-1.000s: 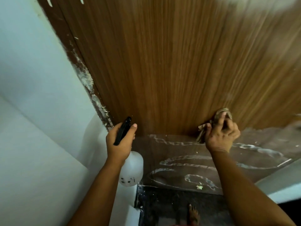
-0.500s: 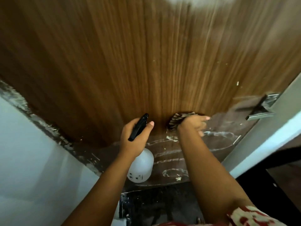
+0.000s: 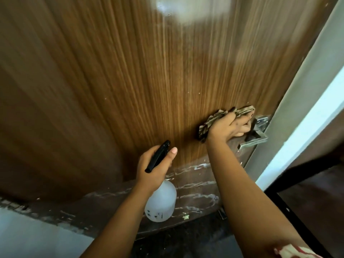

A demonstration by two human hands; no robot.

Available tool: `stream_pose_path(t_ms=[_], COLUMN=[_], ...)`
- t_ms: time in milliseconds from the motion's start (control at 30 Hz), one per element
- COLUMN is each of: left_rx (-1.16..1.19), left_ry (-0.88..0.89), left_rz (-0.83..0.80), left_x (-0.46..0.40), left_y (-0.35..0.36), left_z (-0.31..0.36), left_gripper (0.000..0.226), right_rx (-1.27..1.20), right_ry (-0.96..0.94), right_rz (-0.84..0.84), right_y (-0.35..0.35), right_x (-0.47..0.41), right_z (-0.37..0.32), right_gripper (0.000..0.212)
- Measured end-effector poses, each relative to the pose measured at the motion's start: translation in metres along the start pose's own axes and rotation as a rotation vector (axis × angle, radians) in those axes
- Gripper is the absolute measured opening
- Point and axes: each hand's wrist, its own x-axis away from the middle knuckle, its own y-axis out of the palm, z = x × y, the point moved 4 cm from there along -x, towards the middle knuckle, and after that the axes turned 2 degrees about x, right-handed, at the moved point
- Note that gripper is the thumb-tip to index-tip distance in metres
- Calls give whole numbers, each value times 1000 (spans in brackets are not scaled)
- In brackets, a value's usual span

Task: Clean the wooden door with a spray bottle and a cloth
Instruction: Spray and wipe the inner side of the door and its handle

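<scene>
closest to the camera, low on the right, a bit of red and white sleeve [image 3: 294,253] shows at the edge of the view. two bare arms reach up from there toward the door.

the left hand [image 3: 154,168] is curled tight around the black top of the spray bottle [image 3: 161,201]. the thumb sticks up beside the black trigger part, and the other fingers wrap around the neck. the white, cloudy body of the bottle hangs down below this hand, in front of the low part of the door. it is not touching the door as far as can be seen.

the right hand [image 3: 229,127] is higher and further away than the left hand, off to its right. it presses a bunched-up cloth [image 3: 214,121] against the wooden door [image 3: 130,81]. the fingers are spread over the cloth and bent a little around it, so the cloth sticks out above the fingers and behind the wrist. the cloth has light and dark stripes.

just to the right of the right hand is a shiny metal door handle [image 3: 257,135]. the fingertips are very near it, and it is hard to tell if they touch.

below both hands, the bottom strip of the door is darker with white streaks. above the hands the brown wood has long lines going up, and a pale bright patch shines near the top.
</scene>
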Motion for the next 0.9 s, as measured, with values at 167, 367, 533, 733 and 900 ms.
stream_pose_path(t_ms=[167,367,533,733,900], left_rx=[-17,-22,-6,-50,-86], left_ry=[20,4,-3,-15,-29], left_rz=[-56,-83,-132,-100,-81], left_x=[-8,-15,-18,-22,-23], left_y=[33,70,100,104,107], left_z=[6,9,10,6,0], left_gripper=[53,41,32,37,47], right_rx=[111,256,285,339,424], right_ry=[-172,-452,-562,-237,-603], right_rz=[-83,-239,-455,-341,-482], right_y=[-10,-17,-31,-32,-31], right_x=[2,1,12,-38,-33], right_z=[50,75,124,130,122], right_gripper=[82,74,64,79,86])
